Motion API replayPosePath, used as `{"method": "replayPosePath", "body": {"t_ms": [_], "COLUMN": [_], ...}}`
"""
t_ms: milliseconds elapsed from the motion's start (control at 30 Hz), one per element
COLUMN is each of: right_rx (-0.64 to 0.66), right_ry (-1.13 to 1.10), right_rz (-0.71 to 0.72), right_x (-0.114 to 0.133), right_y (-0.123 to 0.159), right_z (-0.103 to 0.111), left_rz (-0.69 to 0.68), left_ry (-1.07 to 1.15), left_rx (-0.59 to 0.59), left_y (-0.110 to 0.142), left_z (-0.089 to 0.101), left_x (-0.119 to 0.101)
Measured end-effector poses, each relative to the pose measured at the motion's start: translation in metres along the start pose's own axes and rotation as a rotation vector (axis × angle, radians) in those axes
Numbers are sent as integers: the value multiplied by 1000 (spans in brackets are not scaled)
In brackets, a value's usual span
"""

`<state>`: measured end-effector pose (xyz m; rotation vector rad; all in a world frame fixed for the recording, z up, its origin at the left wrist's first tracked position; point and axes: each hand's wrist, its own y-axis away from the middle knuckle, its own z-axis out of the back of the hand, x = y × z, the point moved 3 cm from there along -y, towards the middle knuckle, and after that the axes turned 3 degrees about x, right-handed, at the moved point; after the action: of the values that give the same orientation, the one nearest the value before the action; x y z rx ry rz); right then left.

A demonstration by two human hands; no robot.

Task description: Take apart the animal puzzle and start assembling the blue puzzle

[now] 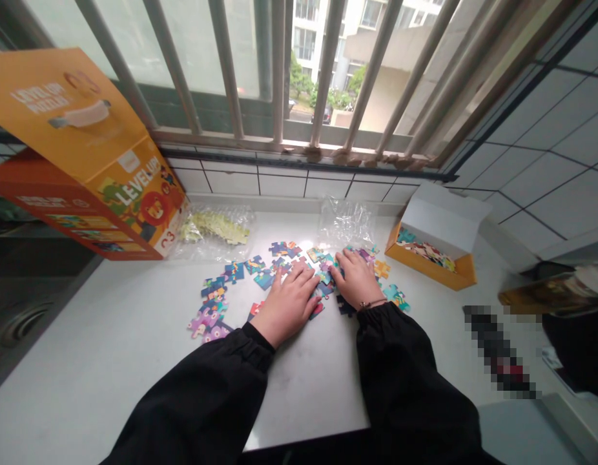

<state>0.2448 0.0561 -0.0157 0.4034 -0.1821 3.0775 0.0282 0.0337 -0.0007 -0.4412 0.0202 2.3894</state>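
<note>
Colourful jigsaw puzzle pieces (264, 279) lie spread over the white countertop, some joined in a strip (214, 292) on the left side. My left hand (290, 300) rests palm down over the middle pieces, fingers stretched out, covering part of them. Beside it, my right hand (354, 278) lies flat over the pieces on the right, its fingers spread. Teal pieces (398, 296) and a yellow-orange piece (382, 268) show next to the right hand. What lies under both palms is hidden.
A tall orange puzzle box (144, 200) stands open at the left. Near it lies a plastic bag with pale green pieces (216, 227). A clear plastic bag (346, 219) is by the wall. An open small box (432, 265) holds more pieces. A bottle (536, 294) is at the right.
</note>
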Motion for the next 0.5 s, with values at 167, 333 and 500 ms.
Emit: {"method": "replayPosePath", "body": {"t_ms": [167, 333, 500], "right_rx": [-68, 4, 5], "right_ry": [-46, -19, -30], "right_rz": [92, 213, 225], "right_x": [1, 7, 8], "right_y": [-1, 1, 2], "right_z": [3, 1, -3], "left_rz": [92, -16, -50], "left_ry": [-48, -38, -47], "left_rx": [-29, 24, 46], "left_y": [0, -1, -1], "left_z": [0, 2, 2], "left_x": [3, -3, -6]}}
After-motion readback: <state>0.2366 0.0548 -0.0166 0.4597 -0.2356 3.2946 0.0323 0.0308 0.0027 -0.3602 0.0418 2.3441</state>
